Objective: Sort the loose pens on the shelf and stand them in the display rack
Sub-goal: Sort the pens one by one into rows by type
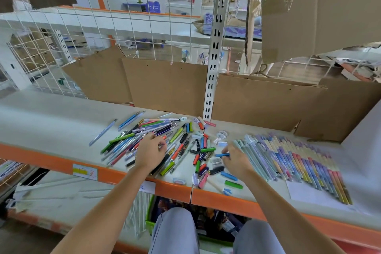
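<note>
A heap of loose pens (144,136) in many colours lies on the white shelf (51,121). My left hand (149,150) rests on the heap with its fingers curled around a pen near its right side. To the right, loose caps and short pieces (203,156) are scattered. My right hand (235,158) pinches a small blue cap (222,154) at its fingertips. Further right, a tidy row of pens (292,163) lies side by side, pastel ones on the left and patterned ones on the right. No display rack is visible.
Cardboard sheets (169,84) lean against the wire grid at the shelf's back, beside a slotted metal upright (212,72). The shelf has an orange front edge (107,173) with a price label. A green crate (151,214) sits below. My knees are at the bottom.
</note>
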